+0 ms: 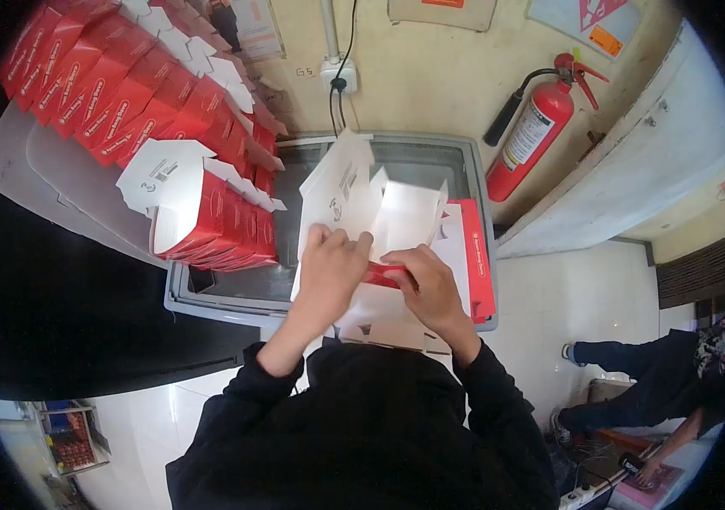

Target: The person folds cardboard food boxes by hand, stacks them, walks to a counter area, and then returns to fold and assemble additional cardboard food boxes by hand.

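A partly folded food box (409, 217) of white card, red on its outside, stands between my hands with its inside facing up. My left hand (334, 268) is closed on its left side, beside a tall raised white flap (334, 191) with small print. My right hand (426, 285) pinches the near red edge, thumb and fingers pressed together. Beneath and to the right lie flat red and white box sheets (479, 263). Part of the box's near side is hidden by my fingers.
Several folded red boxes (124, 93) are stacked at the left, with more (226, 225) nearer on the glass-topped chest freezer (328, 146). A fire extinguisher (532, 127) is by the wall at right. Another person (634, 382) is at the lower right.
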Demonstrator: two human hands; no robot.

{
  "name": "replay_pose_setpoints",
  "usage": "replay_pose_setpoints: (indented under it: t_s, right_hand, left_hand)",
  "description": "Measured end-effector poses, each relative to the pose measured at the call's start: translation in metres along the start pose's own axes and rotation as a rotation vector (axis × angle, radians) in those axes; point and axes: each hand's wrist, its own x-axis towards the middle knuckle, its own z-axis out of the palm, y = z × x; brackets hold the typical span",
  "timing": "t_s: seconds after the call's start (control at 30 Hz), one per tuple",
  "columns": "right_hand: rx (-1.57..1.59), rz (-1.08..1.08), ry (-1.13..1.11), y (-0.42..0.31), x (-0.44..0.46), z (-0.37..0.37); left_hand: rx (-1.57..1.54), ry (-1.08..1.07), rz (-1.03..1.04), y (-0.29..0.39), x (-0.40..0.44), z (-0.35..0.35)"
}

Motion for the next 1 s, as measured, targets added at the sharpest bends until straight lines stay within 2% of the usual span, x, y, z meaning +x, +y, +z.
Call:
replay_pose_setpoints:
  t_s: [0.07,0.17,0.2,0.27,0.37,0.4,0.47,0.5,0.57,0.63,0.73,0.83,0.87,0.9,0.93,0.97,1.0]
  right_hand:
    - [0.018,0.141,0.065,-0.001,-0.002,-0.001]
    - [0.158,0.265,0.189,-0.005,-0.002,-0.001]
    - [0.192,0.260,0.172,-0.005,-0.003,-0.001]
    - [0.265,0.251,0.132,-0.002,-0.005,0.002]
    - [-0.038,-0.005,0.478,0.008,-0.009,0.011]
    - [0.072,0.194,0.562,0.023,-0.018,0.018]
    - [0.724,0.493,0.443,0.028,-0.014,0.008]
    - [1.052,0.643,0.365,0.029,-0.014,0.007]
    - [1.032,0.630,0.370,0.034,-0.016,0.009]
    - [1.003,0.611,0.376,0.042,-0.015,0.011]
    - [0.597,0.270,0.467,0.048,-0.020,0.028]
    - [0.280,0.222,0.409,0.052,-0.046,0.060]
    - [0.058,0.241,0.241,0.048,-0.050,0.066]
    - [-0.175,0.291,0.102,0.046,-0.054,0.068]
    - [-0.023,0.132,0.113,0.047,-0.059,0.064]
    - [0.106,-0.034,0.142,0.050,-0.063,0.059]
    - [0.087,-0.082,0.237,0.047,-0.062,0.049]
  left_hand:
    - [0.003,0.077,-0.006,0.011,-0.006,0.011]
    - [-0.225,0.269,-0.071,0.035,-0.013,0.035]
    - [-0.254,0.275,-0.016,0.041,-0.014,0.033]
    - [-0.264,0.435,0.027,0.030,-0.014,0.067]
    - [-0.320,0.573,0.040,0.012,-0.013,0.085]
    - [-0.356,0.614,0.035,0.007,-0.017,0.087]
    - [-0.355,0.688,0.067,-0.002,-0.025,0.098]
    - [-0.378,0.661,0.087,-0.003,-0.030,0.103]
    - [-0.427,0.603,0.136,-0.003,-0.037,0.109]
    - [-0.525,0.455,0.085,0.000,-0.036,0.097]
    - [-0.747,0.357,0.001,0.001,-0.032,0.073]
    - [-1.925,0.034,-0.222,-0.012,-0.014,0.060]
    - [-2.015,-0.124,-0.172,-0.006,-0.009,0.030]
    - [-1.608,-0.097,-0.073,-0.008,-0.006,0.024]
    - [-1.436,-0.081,-0.057,-0.002,-0.004,0.018]
    - [-1.354,-0.166,-0.096,-0.003,-0.002,0.008]
    - [-1.330,-0.196,-0.068,-0.011,-0.003,0.018]
